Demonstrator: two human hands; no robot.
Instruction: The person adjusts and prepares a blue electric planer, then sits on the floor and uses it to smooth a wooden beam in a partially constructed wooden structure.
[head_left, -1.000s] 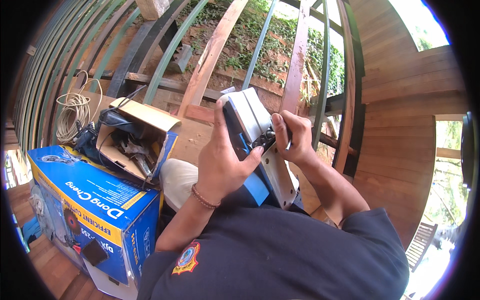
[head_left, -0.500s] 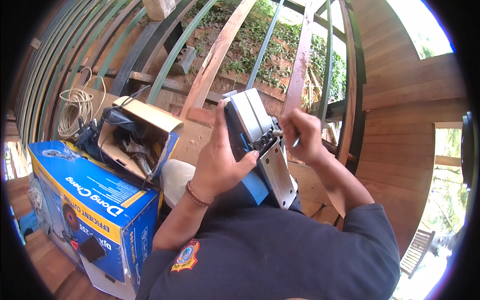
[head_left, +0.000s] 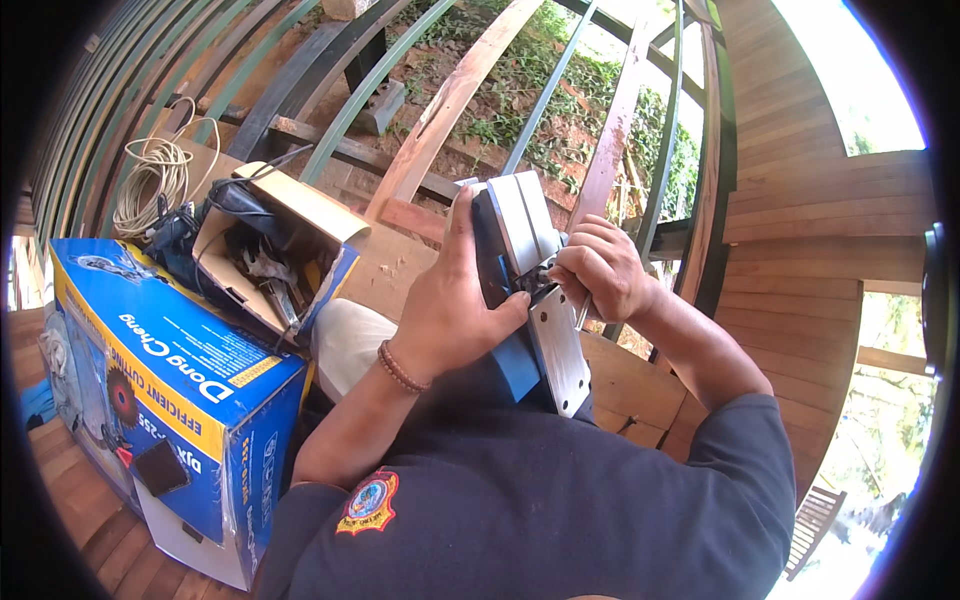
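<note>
Now right hand (head_left: 608, 272), tight on metal rod (head_left: 583, 314), nearer planer (head_left: 522, 215) in wide-spread left hand (head_left: 448, 305).

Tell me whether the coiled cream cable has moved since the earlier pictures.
No. The coiled cable keeps its place against the open box; both shifted together in the picture, with the whole view.

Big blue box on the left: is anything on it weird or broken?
Yes: the big blue box has a dark square patch on its side that doesn't match the bright colours; I can't tell whether it's a hole. Its printing also looks upside down from here.
</note>
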